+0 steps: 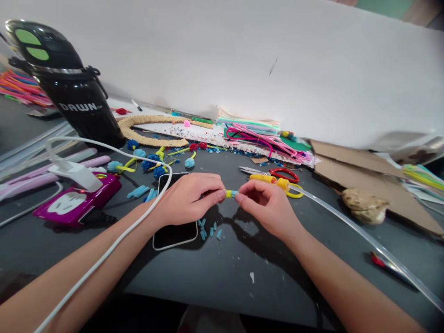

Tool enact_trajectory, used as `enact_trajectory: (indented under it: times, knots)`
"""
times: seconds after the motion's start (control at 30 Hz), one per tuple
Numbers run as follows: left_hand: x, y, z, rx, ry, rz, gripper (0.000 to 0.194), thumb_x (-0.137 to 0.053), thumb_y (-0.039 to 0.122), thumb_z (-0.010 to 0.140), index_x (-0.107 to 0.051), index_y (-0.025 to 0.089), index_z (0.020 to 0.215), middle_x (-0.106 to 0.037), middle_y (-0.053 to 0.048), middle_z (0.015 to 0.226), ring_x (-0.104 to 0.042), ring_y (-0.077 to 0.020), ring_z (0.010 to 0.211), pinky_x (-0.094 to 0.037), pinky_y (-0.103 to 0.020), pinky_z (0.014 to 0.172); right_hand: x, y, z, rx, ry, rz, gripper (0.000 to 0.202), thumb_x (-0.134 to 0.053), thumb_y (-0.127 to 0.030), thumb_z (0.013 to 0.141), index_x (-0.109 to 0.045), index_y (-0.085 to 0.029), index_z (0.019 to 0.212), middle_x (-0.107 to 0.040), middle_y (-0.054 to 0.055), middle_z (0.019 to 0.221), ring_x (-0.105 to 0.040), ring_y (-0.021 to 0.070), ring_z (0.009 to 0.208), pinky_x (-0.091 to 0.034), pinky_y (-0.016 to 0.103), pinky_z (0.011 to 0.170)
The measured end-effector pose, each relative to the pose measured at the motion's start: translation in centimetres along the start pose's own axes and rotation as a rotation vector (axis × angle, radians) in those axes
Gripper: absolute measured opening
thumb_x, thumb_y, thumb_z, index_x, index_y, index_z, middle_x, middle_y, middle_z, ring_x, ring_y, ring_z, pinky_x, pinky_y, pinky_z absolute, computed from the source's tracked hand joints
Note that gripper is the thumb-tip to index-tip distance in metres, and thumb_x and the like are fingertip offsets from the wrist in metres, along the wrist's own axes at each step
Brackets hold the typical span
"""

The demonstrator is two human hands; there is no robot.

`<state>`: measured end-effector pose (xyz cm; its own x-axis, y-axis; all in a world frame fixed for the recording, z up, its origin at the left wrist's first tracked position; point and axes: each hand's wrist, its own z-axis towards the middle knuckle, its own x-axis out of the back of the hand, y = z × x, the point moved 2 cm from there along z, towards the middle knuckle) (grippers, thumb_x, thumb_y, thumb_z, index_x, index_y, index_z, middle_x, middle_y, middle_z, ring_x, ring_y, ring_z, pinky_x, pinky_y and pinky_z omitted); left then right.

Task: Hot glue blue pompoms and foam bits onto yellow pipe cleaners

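My left hand (pixel 189 196) pinches one end of a short yellow and light-blue pipe cleaner piece (pixel 229 194). The other, blue end is between the fingertips of my right hand (pixel 268 201). Below it on the dark table lie several short light-blue pipe cleaner snippets (pixel 211 231). Under my left wrist rests a phone (pixel 176 237) with a dark screen, partly covered. Longer light-blue pieces (pixel 138 191) lie left of the phone. Beyond my right hand are red-handled scissors (pixel 286 175) and a yellow-handled tool (pixel 263 178), partly hidden by the hand.
A white cable (pixel 114 249) runs over my left forearm to a purple power adapter (pixel 81 199). A black bottle (pixel 74 95) stands at the back left, near small pompom flowers (pixel 151 162) and a tan ring (pixel 133 127). Pink pipe cleaners (pixel 258 141) and cardboard (pixel 360 178) lie behind.
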<state>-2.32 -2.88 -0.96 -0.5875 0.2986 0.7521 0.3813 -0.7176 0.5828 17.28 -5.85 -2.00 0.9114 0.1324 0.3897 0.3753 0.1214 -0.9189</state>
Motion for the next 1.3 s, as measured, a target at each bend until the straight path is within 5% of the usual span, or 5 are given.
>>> enact_trajectory:
  times: [0.43,0.87,1.1,1.3]
  knots:
    - [0.2,-0.1,0.4,0.171,-0.08,-0.262,0.031,-0.047,0.029,0.094,-0.061,0.014,0.071,-0.058,0.001,0.067,-0.05,-0.0102,0.065,-0.038,-0.022,0.063,0.3,-0.3,-0.2,-0.009,-0.036,0.091,0.018,-0.067,-0.037,0.081,-0.066,-0.02,0.082,-0.064,0.0,0.073,-0.055,0.0129,0.063,-0.044,0.025,0.055]
    - [-0.2,-0.8,0.5,0.323,-0.052,-0.439,0.038,-0.04,0.041,0.095,-0.04,0.017,0.065,-0.036,0.002,0.065,-0.033,-0.0098,0.059,-0.032,-0.021,0.052,0.5,-0.2,-0.1,0.055,-0.033,0.003,0.014,-0.047,-0.023,0.087,-0.056,-0.02,0.076,-0.053,-0.002,0.067,-0.049,0.0128,0.062,-0.039,0.026,0.057]
    - [-0.2,-1.9,0.2,0.382,0.034,-0.631,0.027,-0.043,0.043,0.096,-0.045,0.019,0.083,-0.04,0.003,0.069,-0.035,-0.0083,0.055,-0.031,-0.02,0.047,0.4,-0.6,-0.7,0.099,-0.148,-0.201,0.032,-0.04,-0.025,0.094,-0.036,-0.021,0.063,-0.037,-0.004,0.059,-0.036,0.0109,0.057,-0.029,0.026,0.053]
    - [0.1,-1.4,0.0,0.308,0.043,-0.502,0.025,-0.045,0.045,0.096,-0.048,0.02,0.099,-0.045,0.002,0.076,-0.038,-0.0089,0.06,-0.035,-0.021,0.051,-0.4,-1.9,-3.3,0.14,-0.331,-0.713,0.039,-0.052,-0.029,0.089,-0.04,-0.019,0.053,-0.041,-0.002,0.049,-0.032,0.0102,0.047,-0.019,0.029,0.049]
